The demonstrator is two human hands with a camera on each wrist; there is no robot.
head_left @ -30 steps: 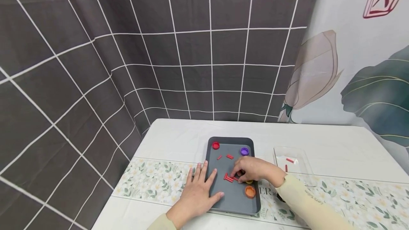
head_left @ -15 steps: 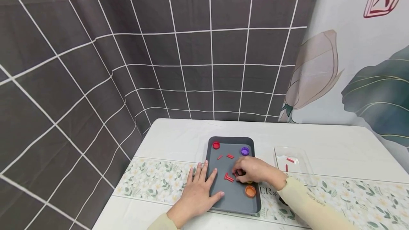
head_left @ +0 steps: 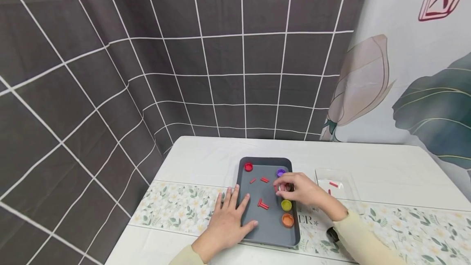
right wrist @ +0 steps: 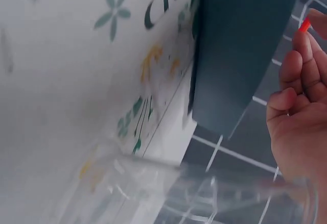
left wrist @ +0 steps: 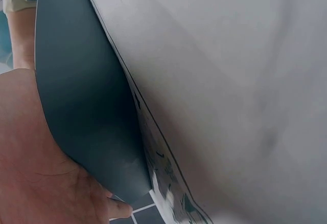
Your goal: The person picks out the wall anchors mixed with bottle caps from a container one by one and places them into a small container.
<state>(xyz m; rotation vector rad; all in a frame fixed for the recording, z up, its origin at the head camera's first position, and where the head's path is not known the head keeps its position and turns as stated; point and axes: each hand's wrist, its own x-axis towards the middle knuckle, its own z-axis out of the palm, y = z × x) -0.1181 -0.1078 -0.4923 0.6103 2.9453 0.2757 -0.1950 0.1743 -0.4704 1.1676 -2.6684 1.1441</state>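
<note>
My right hand [head_left: 302,189] pinches a short red stick [right wrist: 305,25] between thumb and fingertips, over the right side of the dark grey tray [head_left: 265,230]. Several more red sticks [head_left: 263,204] lie mid-tray, with others [head_left: 264,180] farther back. Down the right side stand small round cups: purple [head_left: 281,172], partly covered by my fingers, yellow [head_left: 286,205] and orange [head_left: 288,220]. A red cup [head_left: 248,167] occupies the far left corner. My left hand [head_left: 226,224] rests with spread fingers across the tray's left edge.
A clear plastic box [head_left: 352,193] with red sticks in it stands right of the tray, beside my right forearm. The white table [head_left: 209,158] has a floral band across it. A dark tiled-pattern curtain [head_left: 220,52] hangs behind.
My right hand has picked a red stick up from the middle of the tray and moved back and right with it. The yellow cup now shows fully. The left hand stays put.
</note>
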